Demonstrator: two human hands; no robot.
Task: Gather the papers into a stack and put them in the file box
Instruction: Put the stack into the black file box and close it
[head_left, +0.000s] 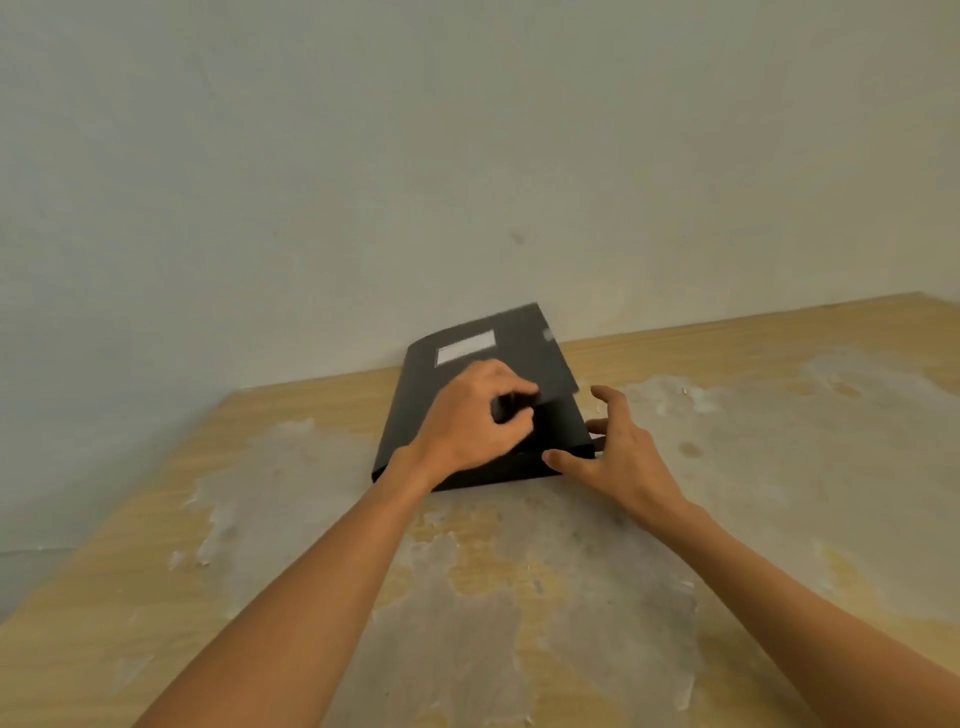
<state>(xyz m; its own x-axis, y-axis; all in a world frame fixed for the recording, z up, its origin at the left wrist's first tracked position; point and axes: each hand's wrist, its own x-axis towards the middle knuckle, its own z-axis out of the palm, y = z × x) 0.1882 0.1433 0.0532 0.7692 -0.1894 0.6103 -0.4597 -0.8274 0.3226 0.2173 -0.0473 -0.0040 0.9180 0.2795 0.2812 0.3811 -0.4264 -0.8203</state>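
A flat, black, rectangular file box (410, 415) lies on the table (779, 415) at twelve o'clock from the person, its far edge close against the wall (467, 156). Its matte lid (524, 343) is tilted up along the right-hand side and blurred, and carries a pale rectangular label (466, 347) near its far end.

The left hand (467, 415) is on top of the box, fingers curled and pinching the lid's free edge. The right hand (618, 452) is at the box's four o'clock corner, released and grasping nothing: its fingers are spread and gently bent, and the thumb tip touches the near edge of the box.

The table top is light wood-grain veneer, worn away in large, ragged, greyish patches. The wall is plain, dull and pale, with a small dark mark above the box.
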